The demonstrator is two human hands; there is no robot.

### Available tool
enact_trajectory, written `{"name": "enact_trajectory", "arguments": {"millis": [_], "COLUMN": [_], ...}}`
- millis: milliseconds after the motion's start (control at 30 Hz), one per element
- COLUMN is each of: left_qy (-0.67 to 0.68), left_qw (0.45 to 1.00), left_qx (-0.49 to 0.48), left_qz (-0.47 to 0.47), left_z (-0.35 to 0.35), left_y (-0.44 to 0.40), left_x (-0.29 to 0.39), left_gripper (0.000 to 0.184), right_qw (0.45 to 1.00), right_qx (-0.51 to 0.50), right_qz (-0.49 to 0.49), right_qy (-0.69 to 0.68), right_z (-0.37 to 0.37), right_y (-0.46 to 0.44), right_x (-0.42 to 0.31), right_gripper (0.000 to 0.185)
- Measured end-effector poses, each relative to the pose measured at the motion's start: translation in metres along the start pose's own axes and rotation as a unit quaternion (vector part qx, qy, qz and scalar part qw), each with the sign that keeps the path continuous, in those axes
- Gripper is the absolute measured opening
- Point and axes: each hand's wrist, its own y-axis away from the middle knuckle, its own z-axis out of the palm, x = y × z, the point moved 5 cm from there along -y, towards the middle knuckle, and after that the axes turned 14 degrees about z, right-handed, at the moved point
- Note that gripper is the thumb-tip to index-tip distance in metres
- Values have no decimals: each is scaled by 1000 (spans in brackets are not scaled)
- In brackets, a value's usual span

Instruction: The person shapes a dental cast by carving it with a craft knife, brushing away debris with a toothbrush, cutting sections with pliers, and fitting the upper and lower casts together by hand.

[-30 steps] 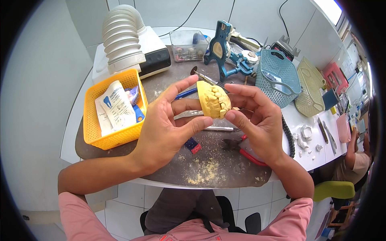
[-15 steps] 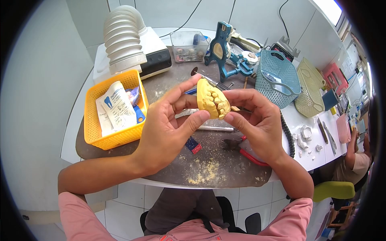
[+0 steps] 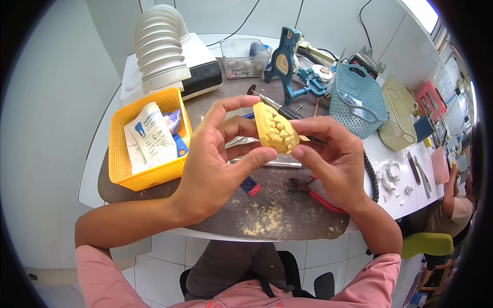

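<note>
Between both hands, above the worktop, I hold a yellow plaster dental model (image 3: 275, 129) with its row of teeth turned to the right. My left hand (image 3: 210, 154) pinches its left side, thumb at the lower edge and forefinger at the top. On the right side, the thumb and forefinger of my right hand (image 3: 334, 159) grip the model's edge. Under my hands lie a handpiece with a dark disc (image 3: 252, 91), a silver rod-like tool (image 3: 282, 164) and red-handled pliers (image 3: 326, 200), partly hidden by my right hand. A small blue and red piece (image 3: 250, 187) lies below the model.
A yellow basket (image 3: 119, 154) with papers stands left, before a white unit with a ribbed hose (image 3: 162, 49). Behind are a clear bin (image 3: 241, 72), a blue articulator (image 3: 283, 64) and a blue-grey basket (image 3: 354, 120). Yellow dust (image 3: 264, 218) covers the front worktop. Another person (image 3: 454, 205) sits far right.
The dental model has turned slightly in my fingers, so the gap seen between its teeth no longer shows. Both hands keep their grip; the view has shifted slightly.
</note>
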Motion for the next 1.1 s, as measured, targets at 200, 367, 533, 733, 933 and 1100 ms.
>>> {"name": "enact_trajectory", "arguments": {"millis": [200, 367, 533, 733, 933, 1100], "left_qy": [-4, -8, 0, 47, 44, -4], "left_qw": [999, 999, 1000, 996, 997, 997], "left_qx": [19, 22, 19, 41, 51, 13], "left_qz": [37, 28, -7, -61, -44, -71], "left_z": [2, 2, 2, 2, 1, 0], "left_y": [0, 1, 3, 5, 7, 5], "left_x": [0, 0, -4, -10, -12, -8], "left_gripper": [62, 62, 62, 47, 40, 42], "right_qw": [1000, 1000, 999, 996, 997, 994], "right_qx": [-2, -14, -24, -24, -19, -27], "right_qz": [11, 17, 26, 88, 77, 110], "right_qy": [1, 6, 5, -4, 21, 1], "right_z": [0, -2, -2, 1, -1, -1], "right_y": [0, -1, -1, -3, -3, -4], "right_x": [0, -2, 0, 4, 7, 7], "right_gripper": [30, 29, 31, 33, 36, 35]}}
